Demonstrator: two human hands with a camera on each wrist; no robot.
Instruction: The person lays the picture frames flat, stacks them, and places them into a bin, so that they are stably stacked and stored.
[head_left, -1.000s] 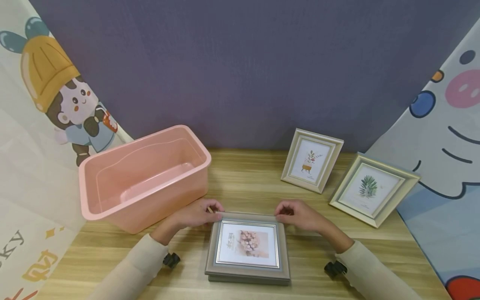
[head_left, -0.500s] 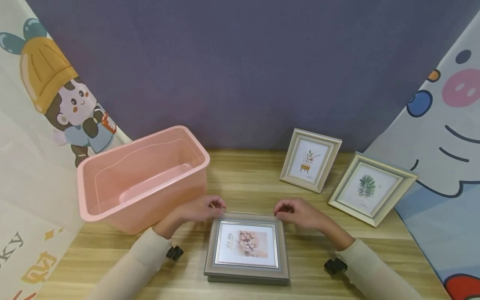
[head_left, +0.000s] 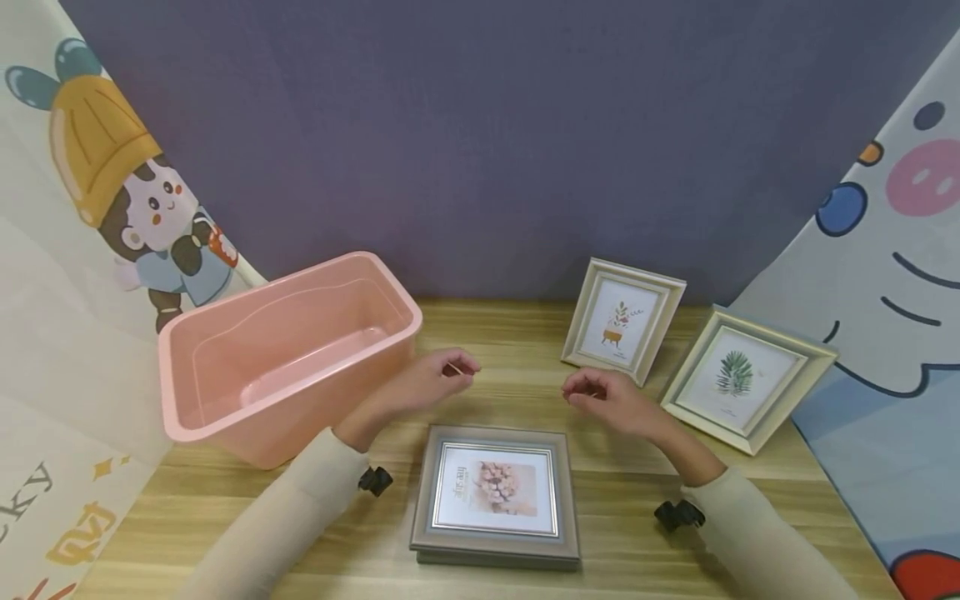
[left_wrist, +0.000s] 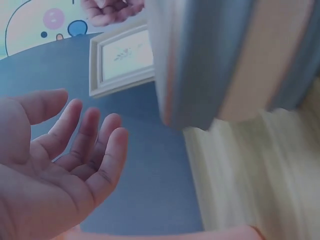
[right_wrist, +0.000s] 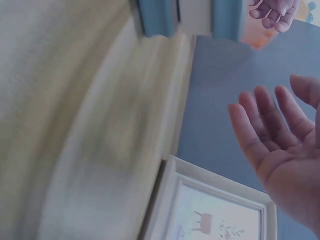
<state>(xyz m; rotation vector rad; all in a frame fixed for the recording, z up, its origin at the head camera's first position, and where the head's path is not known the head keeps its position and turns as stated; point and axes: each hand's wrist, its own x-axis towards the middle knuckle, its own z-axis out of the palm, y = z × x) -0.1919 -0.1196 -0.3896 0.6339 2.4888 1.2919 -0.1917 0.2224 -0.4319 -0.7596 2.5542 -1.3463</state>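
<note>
A grey-brown picture frame [head_left: 495, 492] with a pink flower print lies flat on top of another frame, near the table's front edge. In the left wrist view the layered edges of the stack [left_wrist: 240, 55] loom close. My left hand [head_left: 427, 381] hovers beyond the stack, beside the pink bin. It holds nothing, and its fingers are loosely bent in the left wrist view. My right hand [head_left: 615, 400] is raised just in front of a small cream picture frame [head_left: 624, 321], overlapping its lower edge in the head view. That hand's fingers [right_wrist: 250, 125] are relaxed with nothing between them.
A pink plastic bin [head_left: 292, 350] stands at the left on the wooden table [head_left: 517, 367]. A second cream frame [head_left: 750, 377] with a green leaf print stands at the right. A blue-grey wall [head_left: 480, 150] rises behind, with printed cloths on both sides.
Both hands have come off the far edge of the stacked frames and moved up and away. The left hand has also shifted right. The frames and bin stay put.
</note>
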